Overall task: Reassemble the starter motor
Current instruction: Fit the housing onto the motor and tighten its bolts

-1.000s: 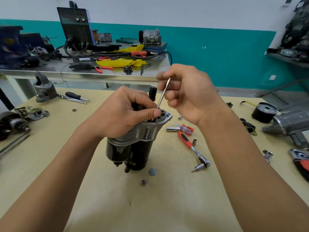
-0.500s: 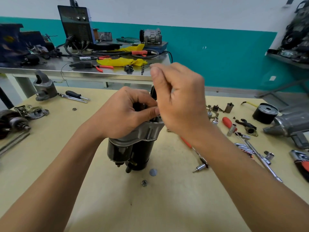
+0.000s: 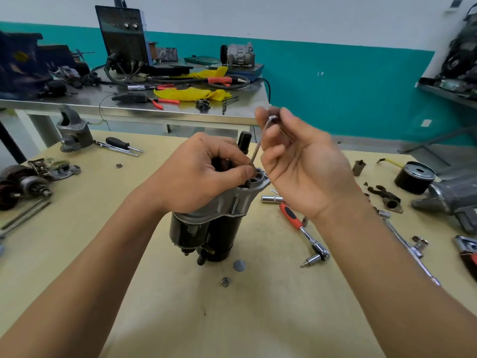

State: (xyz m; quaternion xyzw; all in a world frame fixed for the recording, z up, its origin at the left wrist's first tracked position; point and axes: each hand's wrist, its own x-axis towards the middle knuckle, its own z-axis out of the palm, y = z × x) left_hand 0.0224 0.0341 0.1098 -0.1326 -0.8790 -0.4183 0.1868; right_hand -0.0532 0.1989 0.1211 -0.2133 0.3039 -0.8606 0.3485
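The starter motor [image 3: 206, 233] stands upright on the wooden table [image 3: 232, 319], black body below, grey aluminium end housing on top. My left hand [image 3: 198, 177] grips the top of the housing, thumb lying across its rim. My right hand [image 3: 302, 164] pinches the head of a long thin through bolt [image 3: 258, 148] between thumb and fingertips. The bolt slants down to the left, and its lower end sits at the housing rim beside my left thumb.
A red-handled ratchet [image 3: 302, 226] with sockets lies right of the motor. A grey cap [image 3: 239, 265] and a nut [image 3: 225, 281] sit in front of it. An armature [image 3: 23, 187], a spare housing [image 3: 73, 133] and screwdrivers [image 3: 121, 146] lie left. A black cylinder [image 3: 414, 178] stands right.
My right hand turned over the motor top, then swung back out to the right with its palm facing me, still pinching the bolt. My left hand and the motor stayed put.
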